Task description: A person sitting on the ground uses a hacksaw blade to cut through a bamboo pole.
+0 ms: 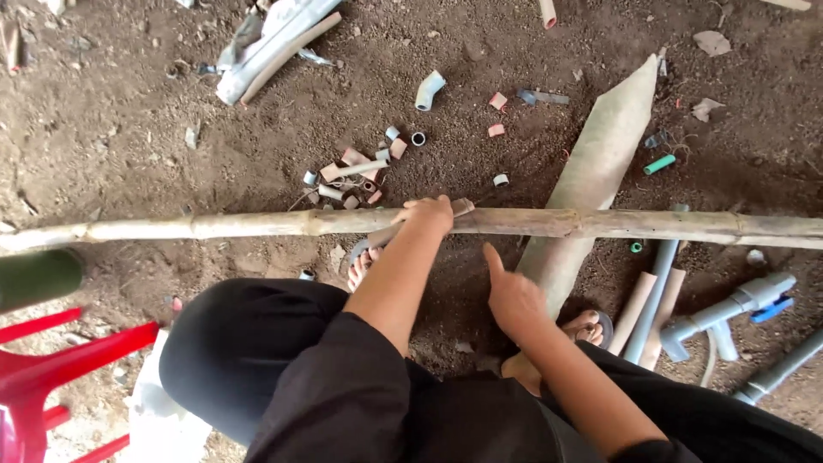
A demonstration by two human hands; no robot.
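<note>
A long bamboo pole (214,226) lies horizontally across the dirt ground in front of my knees. My left hand (426,214) rests on top of it near its middle, fingers curled over the pole. My right hand (510,296) hovers below the pole, index finger stretched toward it, holding nothing. A wide tan pipe (596,167) runs diagonally under the pole to my right foot (583,327). My left foot (360,270) shows just below the pole.
Several short cut pipe pieces (356,171) lie scattered beyond the pole. A grey elbow fitting (428,89) sits farther back. Grey pipes with a blue-handled valve (746,304) lie at right. A red plastic chair (51,369) stands at lower left.
</note>
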